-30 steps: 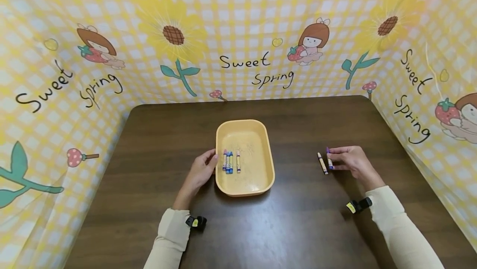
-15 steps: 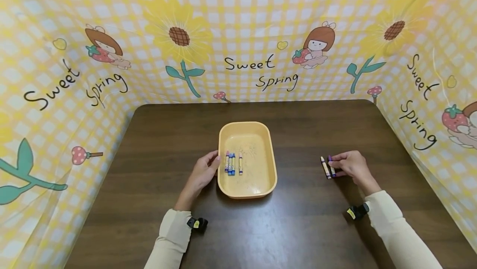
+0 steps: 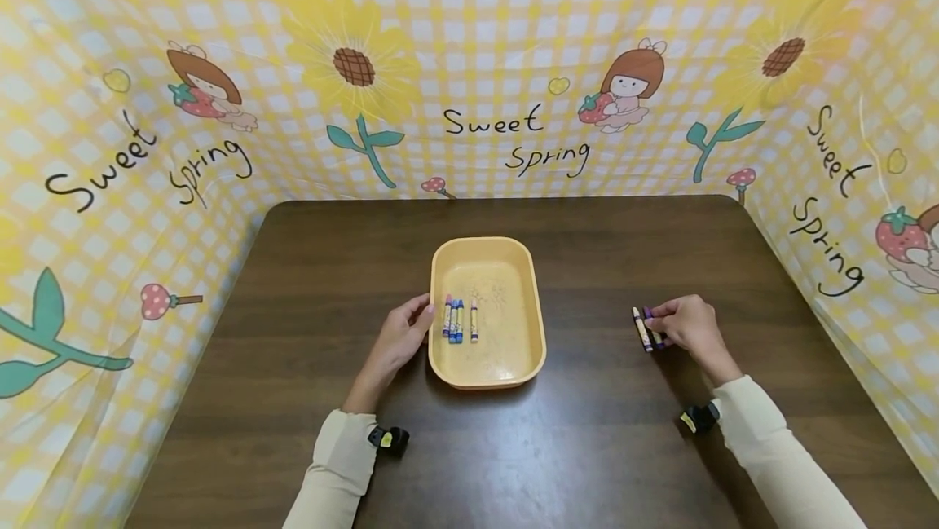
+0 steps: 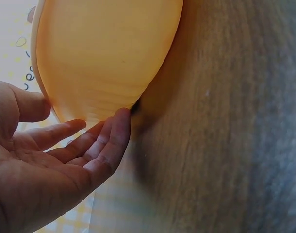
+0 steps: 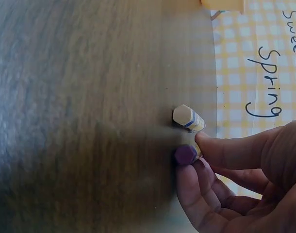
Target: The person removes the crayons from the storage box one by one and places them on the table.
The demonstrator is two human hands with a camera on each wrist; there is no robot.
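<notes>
My right hand [image 3: 692,325] pinches a purple crayon [image 5: 186,154] between thumb and fingers, low at the table. Close on its left lies a pale crayon [image 3: 641,329], whose blunt end faces the right wrist view. My left hand [image 3: 399,332] rests against the left side of a yellow plastic tray [image 3: 539,309]. In the left wrist view its thumb touches the rim and the loosely bent fingers [image 4: 120,133] lie at the outer wall. Inside the tray are a pink-tipped crayon [image 3: 447,319], two blue crayons [image 3: 456,324] and, slightly apart, a pale pink crayon [image 3: 473,323].
A dark brown wooden table [image 3: 352,268] carries everything. Yellow checked cloth [image 3: 411,48] with flowers and lettering hangs behind and at both sides. A black wrist camera [image 3: 389,440] sits on each cuff.
My right hand has brought the purple crayon down and left, from slightly apart to right beside the pale one. The left hand and tray keep their place; the view shifted slightly.
</notes>
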